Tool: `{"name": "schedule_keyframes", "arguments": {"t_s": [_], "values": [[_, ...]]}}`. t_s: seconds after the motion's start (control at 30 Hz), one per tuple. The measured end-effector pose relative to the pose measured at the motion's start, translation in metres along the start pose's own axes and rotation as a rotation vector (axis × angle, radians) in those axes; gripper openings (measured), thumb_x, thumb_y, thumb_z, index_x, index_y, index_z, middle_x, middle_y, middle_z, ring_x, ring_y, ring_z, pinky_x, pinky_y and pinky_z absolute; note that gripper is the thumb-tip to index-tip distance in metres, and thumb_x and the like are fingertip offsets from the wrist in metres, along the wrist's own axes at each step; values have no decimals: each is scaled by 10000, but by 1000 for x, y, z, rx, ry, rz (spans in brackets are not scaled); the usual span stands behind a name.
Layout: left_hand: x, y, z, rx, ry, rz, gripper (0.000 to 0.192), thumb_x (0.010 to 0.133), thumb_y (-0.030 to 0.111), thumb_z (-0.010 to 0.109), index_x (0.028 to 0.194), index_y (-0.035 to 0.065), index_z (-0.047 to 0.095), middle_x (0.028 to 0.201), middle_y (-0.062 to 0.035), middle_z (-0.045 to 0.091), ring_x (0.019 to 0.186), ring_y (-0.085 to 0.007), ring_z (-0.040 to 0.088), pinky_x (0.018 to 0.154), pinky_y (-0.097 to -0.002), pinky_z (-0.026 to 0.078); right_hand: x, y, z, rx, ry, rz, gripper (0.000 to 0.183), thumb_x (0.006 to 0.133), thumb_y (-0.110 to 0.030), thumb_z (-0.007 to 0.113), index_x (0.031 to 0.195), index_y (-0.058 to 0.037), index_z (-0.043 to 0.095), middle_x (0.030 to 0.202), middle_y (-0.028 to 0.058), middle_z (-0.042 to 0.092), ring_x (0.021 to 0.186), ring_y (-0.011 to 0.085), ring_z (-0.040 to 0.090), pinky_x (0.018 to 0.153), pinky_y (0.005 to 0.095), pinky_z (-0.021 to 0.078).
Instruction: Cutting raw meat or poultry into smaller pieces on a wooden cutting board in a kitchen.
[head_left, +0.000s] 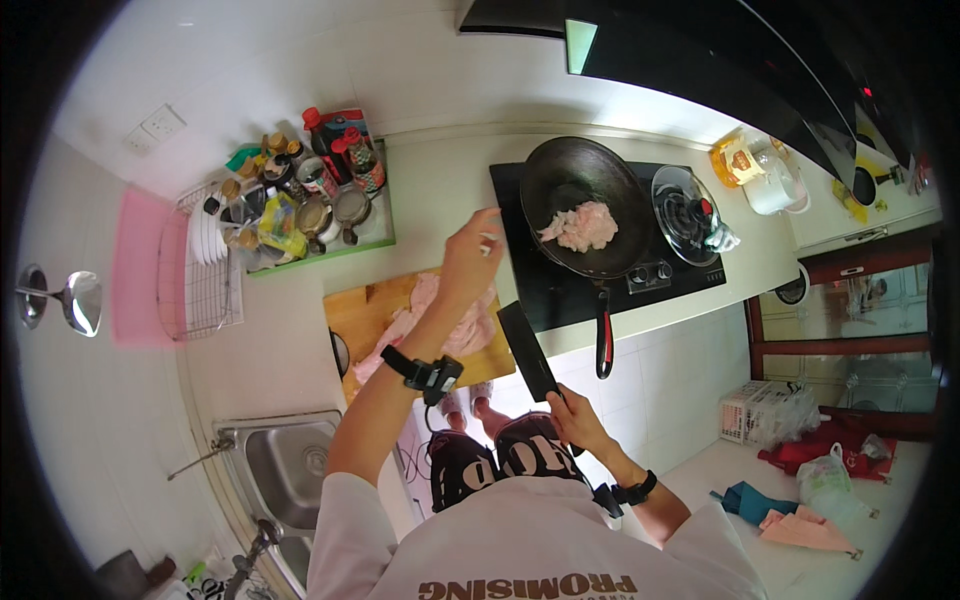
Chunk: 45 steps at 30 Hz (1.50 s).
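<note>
My left hand hovers between the wooden cutting board and the gas stove, its fingers loosely curled and apart, with nothing clearly held. Raw pale-pink meat is spread on the board, partly hidden by my left forearm. My right hand grips a dark-bladed cleaver by its handle, the blade angled up beside the board's right edge. On the stove sits a black wok with a heap of pale-pink meat inside. Its red-and-black handle juts over the counter's front edge.
A glass lid lies right of the wok, with an oil bottle behind it. A green-edged tray holds sauce bottles and jars. A dish rack and steel sink are leftward. The range hood hangs above.
</note>
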<state>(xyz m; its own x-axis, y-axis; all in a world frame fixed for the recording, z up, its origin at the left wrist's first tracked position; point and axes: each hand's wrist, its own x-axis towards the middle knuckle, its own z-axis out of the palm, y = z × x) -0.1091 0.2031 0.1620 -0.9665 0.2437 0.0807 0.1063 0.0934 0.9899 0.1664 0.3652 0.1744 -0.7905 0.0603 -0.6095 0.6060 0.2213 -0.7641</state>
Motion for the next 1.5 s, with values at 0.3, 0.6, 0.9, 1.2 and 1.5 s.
{"name": "schedule_keyframes", "arguments": {"t_s": [0.3,0.6,0.9,1.2,1.5], "values": [[-113,-138,-139,832,154,-163,307,849,157,747,1124,34,686,980,-227,705,800,-376,692,715,-427,570,23,30,3,-32,-36,20,308,1093,-308,502,950,-42,565,594,-6,501,458,88,476,424,284,387],[-144,-168,-126,658,133,-127,262,741,133,825,881,28,631,837,-140,625,716,-341,598,673,-406,501,44,8,36,-60,-231,44,299,1101,-289,491,961,-30,546,582,-6,501,427,80,473,404,261,390],[-118,-139,-168,-45,-30,-341,213,843,-38,693,996,23,558,825,-44,600,808,-110,631,675,-318,519,51,8,34,-118,-244,15,310,1103,-292,482,933,-38,536,585,5,516,422,99,492,408,270,402],[-123,-79,-184,165,-187,-389,259,907,-5,682,1165,-31,682,1069,-82,738,872,-148,670,774,-271,536,48,6,31,-74,-236,5,312,1107,-311,477,990,-31,550,582,1,511,425,93,494,404,266,397],[-159,43,-165,177,-16,-284,103,928,-43,651,994,13,706,1050,-18,681,874,-81,621,723,-225,509,52,7,27,-9,-212,-54,321,1107,-315,479,1022,-20,570,580,2,520,425,94,483,423,256,394]]}}
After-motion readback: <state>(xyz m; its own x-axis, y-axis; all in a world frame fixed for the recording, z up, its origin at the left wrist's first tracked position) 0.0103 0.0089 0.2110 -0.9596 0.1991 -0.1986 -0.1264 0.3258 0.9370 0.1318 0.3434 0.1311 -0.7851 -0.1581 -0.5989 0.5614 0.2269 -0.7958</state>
